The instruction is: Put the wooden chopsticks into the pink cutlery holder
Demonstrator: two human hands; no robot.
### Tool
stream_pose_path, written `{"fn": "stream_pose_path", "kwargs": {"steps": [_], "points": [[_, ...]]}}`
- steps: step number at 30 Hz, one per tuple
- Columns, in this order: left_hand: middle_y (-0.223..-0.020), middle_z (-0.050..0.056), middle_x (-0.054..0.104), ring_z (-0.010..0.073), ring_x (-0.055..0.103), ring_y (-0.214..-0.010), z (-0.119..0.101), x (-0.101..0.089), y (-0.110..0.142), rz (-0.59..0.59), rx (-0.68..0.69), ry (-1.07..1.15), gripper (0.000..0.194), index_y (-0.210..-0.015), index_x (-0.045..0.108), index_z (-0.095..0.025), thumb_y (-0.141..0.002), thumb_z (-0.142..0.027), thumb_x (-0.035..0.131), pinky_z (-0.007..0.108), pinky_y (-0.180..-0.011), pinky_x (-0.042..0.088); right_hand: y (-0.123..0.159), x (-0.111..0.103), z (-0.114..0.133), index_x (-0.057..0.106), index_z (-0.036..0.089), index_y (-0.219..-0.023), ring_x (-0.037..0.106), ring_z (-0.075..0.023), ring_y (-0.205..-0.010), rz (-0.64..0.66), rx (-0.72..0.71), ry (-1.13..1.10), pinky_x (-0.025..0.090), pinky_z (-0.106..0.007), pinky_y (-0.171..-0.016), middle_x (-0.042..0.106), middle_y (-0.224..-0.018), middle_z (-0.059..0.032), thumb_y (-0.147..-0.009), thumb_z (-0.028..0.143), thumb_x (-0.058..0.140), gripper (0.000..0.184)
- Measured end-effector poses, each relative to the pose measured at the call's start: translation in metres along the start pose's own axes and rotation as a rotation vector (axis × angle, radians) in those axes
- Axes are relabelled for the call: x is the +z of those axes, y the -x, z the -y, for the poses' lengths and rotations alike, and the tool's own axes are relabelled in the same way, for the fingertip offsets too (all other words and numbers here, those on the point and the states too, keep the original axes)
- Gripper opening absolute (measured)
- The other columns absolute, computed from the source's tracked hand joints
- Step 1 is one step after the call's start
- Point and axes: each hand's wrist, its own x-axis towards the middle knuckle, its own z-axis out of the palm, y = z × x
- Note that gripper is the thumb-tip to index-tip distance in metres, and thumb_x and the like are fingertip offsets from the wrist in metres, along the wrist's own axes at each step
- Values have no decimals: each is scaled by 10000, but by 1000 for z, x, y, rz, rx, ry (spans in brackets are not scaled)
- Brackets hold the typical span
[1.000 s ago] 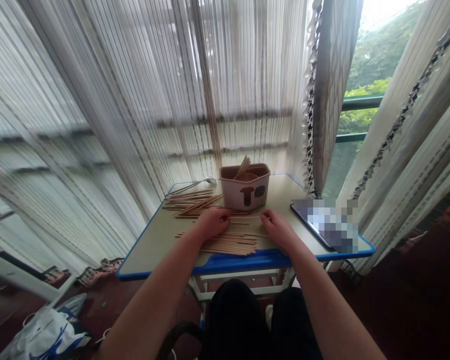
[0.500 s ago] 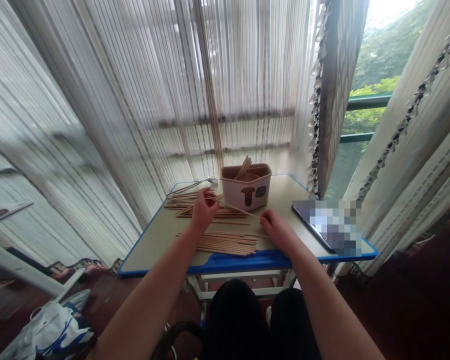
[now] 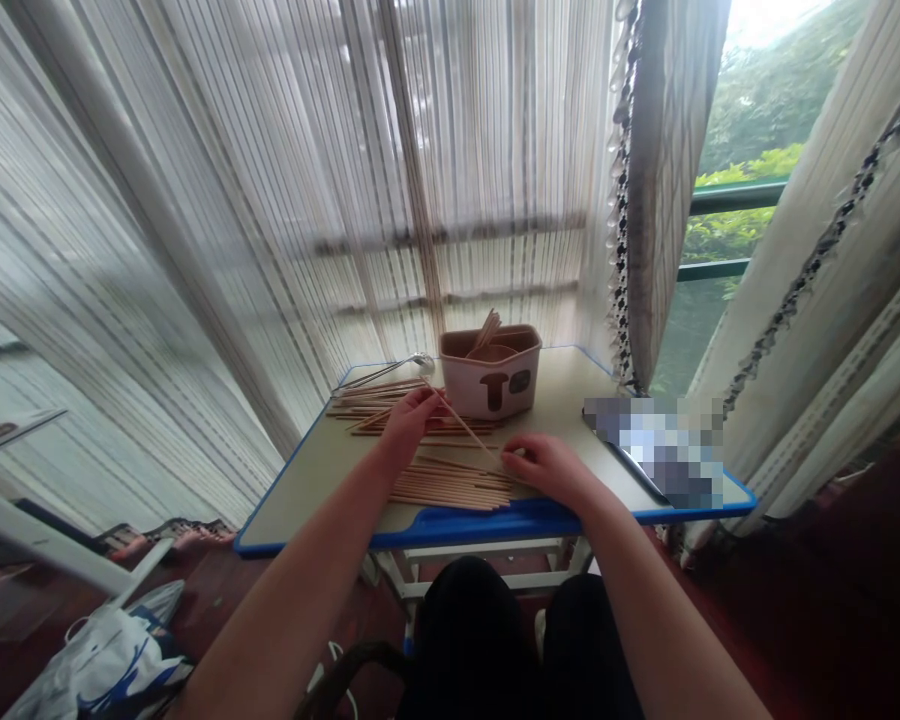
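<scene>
My left hand [image 3: 414, 418] pinches a thin wooden chopstick [image 3: 466, 428] near its upper end. The chopstick slants down to the right, and its lower end meets the curled fingertips of my right hand [image 3: 538, 462]. Below them, a row of chopsticks [image 3: 450, 487] lies side by side near the table's front edge. Behind my left hand is a looser pile of chopsticks [image 3: 364, 405], partly hidden by that hand. A white and brown holder [image 3: 465, 385] stands at the back with several sticks poking out of it.
A metal ladle [image 3: 421, 360] lies at the table's back left. A blurred-out tablet-like device [image 3: 630, 460] rests on the right side. The table [image 3: 292, 490] has a blue edge. Curtains [image 3: 270, 200] hang behind it, and a plastic bag [image 3: 112, 660] is on the floor at left.
The chopstick has tilted more steeply, its right end coming down and left. My right hand has moved slightly left and down with it; my left hand has turned a little.
</scene>
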Motion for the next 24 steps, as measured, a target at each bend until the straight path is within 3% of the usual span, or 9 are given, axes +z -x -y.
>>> {"fn": "stream_pose_path", "kwargs": {"steps": [7,13,17,24], "points": [[-719,-17,577,70,573,-565,-2,-1,-2,-34,-8,104,264,-952,574,-172,-718,-274,638,190,-507,471,1,-2,2,669,208,-847,556,-151,-710,-28,38,14,392,-258,-642,663,-825,-26,-815,361,466,256],[-769,-13,603,107,624,-704,0,-4,-6,-63,118,202,227,-915,504,-196,-746,-277,633,254,-641,512,2,-2,3,672,210,-862,554,-150,-720,19,-24,16,397,-253,-650,651,-816,-27,-804,396,498,262],[-798,-7,621,136,640,-746,-5,-4,-4,-25,141,232,223,-930,477,-225,-775,-323,604,278,-650,509,2,-3,4,665,206,-862,545,-143,-686,-6,8,16,394,-256,-637,652,-809,-25,-813,407,481,277],[-602,-64,483,50,495,-504,-17,-7,-2,11,139,368,255,-1018,543,-248,-785,-335,599,173,-481,405,2,-3,5,663,204,-874,556,-145,-691,-12,47,3,399,-260,-636,664,-830,-28,-822,412,465,292]]}}
